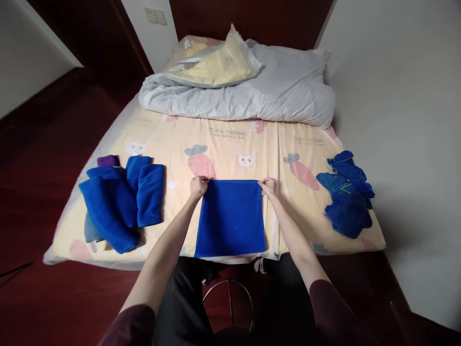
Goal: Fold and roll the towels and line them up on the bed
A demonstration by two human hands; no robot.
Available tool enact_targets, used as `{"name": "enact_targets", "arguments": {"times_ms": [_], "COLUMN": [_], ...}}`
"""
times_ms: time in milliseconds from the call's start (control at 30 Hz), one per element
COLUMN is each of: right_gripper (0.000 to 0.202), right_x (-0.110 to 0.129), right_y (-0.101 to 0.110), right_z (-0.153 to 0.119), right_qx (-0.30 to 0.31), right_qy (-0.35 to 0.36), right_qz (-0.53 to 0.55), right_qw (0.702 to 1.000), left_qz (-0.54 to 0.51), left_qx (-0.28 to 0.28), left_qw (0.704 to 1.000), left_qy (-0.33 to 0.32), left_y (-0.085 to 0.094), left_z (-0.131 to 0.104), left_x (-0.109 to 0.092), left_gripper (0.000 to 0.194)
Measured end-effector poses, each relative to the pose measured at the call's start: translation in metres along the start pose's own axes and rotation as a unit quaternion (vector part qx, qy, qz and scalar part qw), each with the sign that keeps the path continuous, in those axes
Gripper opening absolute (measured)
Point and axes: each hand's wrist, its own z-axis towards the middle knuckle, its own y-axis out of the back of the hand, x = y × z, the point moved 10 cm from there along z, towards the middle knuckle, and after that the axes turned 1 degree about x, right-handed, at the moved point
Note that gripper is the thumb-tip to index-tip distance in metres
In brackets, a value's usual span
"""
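Observation:
A blue towel (pixel 232 221) lies spread flat in a rough square at the bed's near edge, directly in front of me. My left hand (pixel 199 186) pinches its far left corner. At the far right corner, my right hand (pixel 267 186) grips the towel between thumb and fingers. The cloth between both hands looks smooth, and its far edge runs nearly straight. Off to the left sits a pile of folded blue towels (pixel 111 202), with a purple one (pixel 108 161) behind it. On the right is a crumpled heap of blue cloths with green edging (pixel 346 192).
The bed wears a cream sheet (pixel 237 144) printed with carrots and rabbits. A grey quilt (pixel 288 86) and a yellow pillow (pixel 223 62) lie at its far end. A white wall (pixel 403 120) stands to the right. Below me is a round metal stand (pixel 229 283).

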Motion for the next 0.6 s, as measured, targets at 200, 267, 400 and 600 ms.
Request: {"name": "enact_targets", "arguments": {"times_ms": [200,267,400,600], "right_gripper": [0.015,0.015,0.013,0.017], "right_x": [0.011,0.012,0.010,0.010], "right_y": [-0.002,-0.006,-0.017,-0.033], "right_z": [0.015,0.018,0.019,0.021], "right_qx": [-0.021,-0.018,0.007,0.071], "right_qy": [0.009,0.014,0.034,0.060], "right_qz": [0.009,0.006,-0.051,-0.152], "right_qw": [1.000,1.000,0.998,0.984], "left_qz": [-0.003,-0.002,0.027,0.084], "left_qx": [-0.015,-0.018,0.000,0.083], "left_qw": [1.000,1.000,0.999,0.986], "left_qy": [0.020,0.020,-0.020,-0.121], "left_y": [0.005,0.004,-0.005,-0.021], "left_z": [0.013,0.016,0.020,0.023], "left_x": [0.005,0.006,0.001,-0.018], "left_gripper": [0.024,0.024,0.027,0.028]}}
